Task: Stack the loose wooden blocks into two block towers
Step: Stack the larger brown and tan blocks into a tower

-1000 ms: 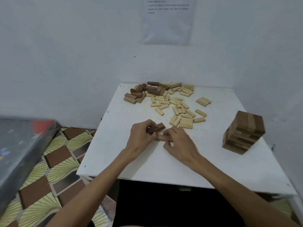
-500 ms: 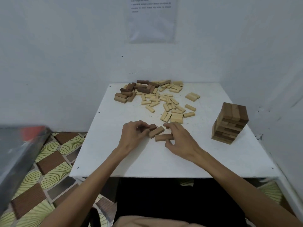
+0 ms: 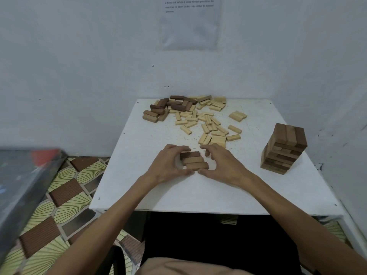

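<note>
As fingers (image 3: 179,148) curl, left hand (image 3: 168,165) and right hand (image 3: 222,165) seemingly pinch three blocks (image 3: 193,160).

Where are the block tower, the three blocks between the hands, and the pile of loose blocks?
block tower (image 3: 288,133), head view, top layer.
row of three blocks (image 3: 193,160), head view, middle block's top face.
pile of loose blocks (image 3: 206,117), head view, pale block mid-pile.
</note>
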The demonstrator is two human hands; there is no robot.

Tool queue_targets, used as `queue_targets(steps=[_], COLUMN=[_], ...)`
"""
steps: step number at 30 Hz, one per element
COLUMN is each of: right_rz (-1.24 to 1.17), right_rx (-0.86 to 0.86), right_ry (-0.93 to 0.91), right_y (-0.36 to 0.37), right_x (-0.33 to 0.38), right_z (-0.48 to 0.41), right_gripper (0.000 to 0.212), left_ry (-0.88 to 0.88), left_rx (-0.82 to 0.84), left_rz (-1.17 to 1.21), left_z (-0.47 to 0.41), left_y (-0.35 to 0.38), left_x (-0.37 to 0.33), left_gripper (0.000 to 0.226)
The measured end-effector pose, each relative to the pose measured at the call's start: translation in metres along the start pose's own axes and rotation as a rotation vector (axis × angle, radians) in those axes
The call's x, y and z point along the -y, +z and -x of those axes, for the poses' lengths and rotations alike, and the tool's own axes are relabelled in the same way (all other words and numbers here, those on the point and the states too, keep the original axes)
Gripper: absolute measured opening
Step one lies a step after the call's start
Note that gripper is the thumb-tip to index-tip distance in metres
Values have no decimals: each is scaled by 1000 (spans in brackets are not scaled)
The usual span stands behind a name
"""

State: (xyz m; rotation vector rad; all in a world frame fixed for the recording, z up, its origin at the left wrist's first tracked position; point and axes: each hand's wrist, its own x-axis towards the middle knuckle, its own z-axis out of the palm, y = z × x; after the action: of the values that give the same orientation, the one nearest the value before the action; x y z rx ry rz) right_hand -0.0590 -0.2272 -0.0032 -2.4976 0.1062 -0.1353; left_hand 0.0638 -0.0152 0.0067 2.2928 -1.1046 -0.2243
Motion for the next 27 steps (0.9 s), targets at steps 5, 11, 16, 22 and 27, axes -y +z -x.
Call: queue_targets(steps=[5, 11, 16, 22, 27], right_rz=[92, 104, 125, 142, 159], right_rx=[194, 387, 412, 417, 427], right_ry=[62, 52, 64, 88, 103], right_y=[-18, -29, -30, -32, -31], right_x=[3, 13, 16, 17, 18], right_z=[-21, -49, -57, -60, -61], right_gripper=[91, 79, 75, 74, 77], left_ry=[-155, -121, -115, -128, -129], left_rx=[130, 248, 296, 357, 390], left_rz=[-213, -184, -114, -101, -103], left_z=[-4, -12, -20, -29, -34], left_y=[-12, -16, -20, -23, -25], left_x=[-7, -14, -14, -12, -10], left_gripper=[104, 76, 66, 70, 72])
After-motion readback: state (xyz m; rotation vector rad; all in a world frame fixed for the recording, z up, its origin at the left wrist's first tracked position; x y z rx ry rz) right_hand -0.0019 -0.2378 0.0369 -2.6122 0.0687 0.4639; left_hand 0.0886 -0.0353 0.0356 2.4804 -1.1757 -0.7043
